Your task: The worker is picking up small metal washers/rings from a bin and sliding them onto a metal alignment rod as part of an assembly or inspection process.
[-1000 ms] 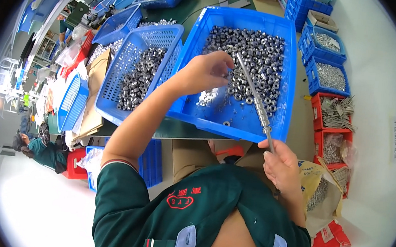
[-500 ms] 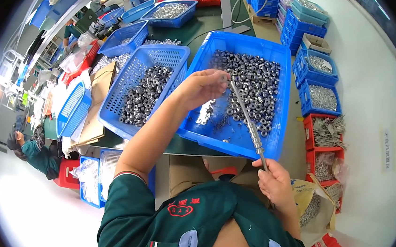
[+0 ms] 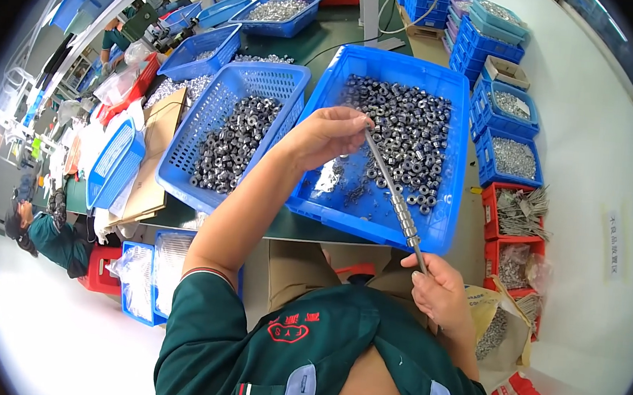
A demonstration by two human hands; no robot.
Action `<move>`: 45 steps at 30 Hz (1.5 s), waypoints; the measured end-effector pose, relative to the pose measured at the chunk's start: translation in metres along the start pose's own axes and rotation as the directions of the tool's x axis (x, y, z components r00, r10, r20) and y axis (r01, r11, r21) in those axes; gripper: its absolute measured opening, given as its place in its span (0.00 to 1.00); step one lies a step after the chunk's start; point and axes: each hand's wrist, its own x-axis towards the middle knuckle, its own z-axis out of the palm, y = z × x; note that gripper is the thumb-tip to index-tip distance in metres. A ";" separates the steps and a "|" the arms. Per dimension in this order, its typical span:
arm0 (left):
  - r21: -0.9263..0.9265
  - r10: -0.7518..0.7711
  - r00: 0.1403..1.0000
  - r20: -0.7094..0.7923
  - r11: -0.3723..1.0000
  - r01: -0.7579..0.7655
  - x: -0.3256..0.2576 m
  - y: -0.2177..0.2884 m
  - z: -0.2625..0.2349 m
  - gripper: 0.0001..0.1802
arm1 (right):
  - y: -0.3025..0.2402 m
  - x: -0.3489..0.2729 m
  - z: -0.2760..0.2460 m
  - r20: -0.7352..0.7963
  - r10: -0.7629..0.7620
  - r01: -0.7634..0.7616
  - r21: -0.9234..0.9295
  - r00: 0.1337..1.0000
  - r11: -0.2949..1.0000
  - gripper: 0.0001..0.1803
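My right hand [image 3: 440, 292], at the near right edge of the blue tray, is closed round the lower end of a thin metal rod [image 3: 381, 163]. The rod slants up and away to the left over the tray. Several shiny metal rings [image 3: 403, 219] are threaded along its lower part. At its upper tip my left hand [image 3: 329, 137] pinches a small metal ring, mostly hidden by the fingertips; whether the ring is round the rod cannot be made out. Below lies the blue tray [image 3: 459, 161] with many loose dark metal rings [image 3: 414, 119], heaped toward the far side.
Left of the tray, a perforated blue basket [image 3: 179, 152] holds more rings. Flat cardboard [image 3: 152, 161] lies beyond it. Stacked blue crates [image 3: 485, 163] and red bins [image 3: 494, 213] of metal parts line the right wall. A co-worker [image 3: 57, 239] is at far left.
My left fingertips have closed in at the rod's tip, and the ring that showed beside it is now mostly covered. My right hand keeps its hold. The view has shifted slightly.
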 end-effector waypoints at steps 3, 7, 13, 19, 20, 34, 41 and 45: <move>-0.057 -0.018 1.000 -0.017 0.998 0.017 -0.003 -0.001 0.001 0.12 | 0.000 0.000 0.003 0.004 0.000 0.000 0.006 1.000 1.000 0.14; -0.074 0.048 0.999 0.001 0.996 -0.048 -0.007 -0.003 0.016 0.12 | 0.001 0.000 0.001 0.053 -0.005 -0.005 0.199 0.999 0.980 0.14; -0.153 0.001 0.997 0.082 0.988 0.012 -0.009 -0.012 0.027 0.14 | -0.002 0.006 0.010 0.012 -0.030 0.029 0.128 0.999 0.991 0.14; -0.183 0.004 0.992 0.127 0.983 0.020 -0.015 -0.020 0.037 0.16 | -0.001 0.012 0.013 0.005 -0.044 0.043 0.112 0.999 0.993 0.13; -0.176 -0.008 0.988 0.156 0.984 0.036 -0.015 -0.021 0.039 0.17 | 0.000 0.012 0.012 0.004 -0.043 0.043 0.113 0.999 0.993 0.13; -0.136 -0.095 0.987 0.132 0.984 0.113 -0.019 -0.037 0.045 0.18 | -0.001 0.020 0.013 0.029 -0.047 0.042 0.171 0.998 0.984 0.13; 0.755 0.177 0.942 -0.286 0.647 0.107 -0.003 0.017 0.016 0.14 | 0.001 0.016 0.002 -0.077 -0.053 0.059 0.079 0.996 0.995 0.12; 0.992 0.152 0.985 -0.079 0.110 0.063 0.013 0.006 -0.016 0.12 | 0.006 0.014 -0.003 -0.082 -0.055 0.062 0.085 0.995 0.994 0.12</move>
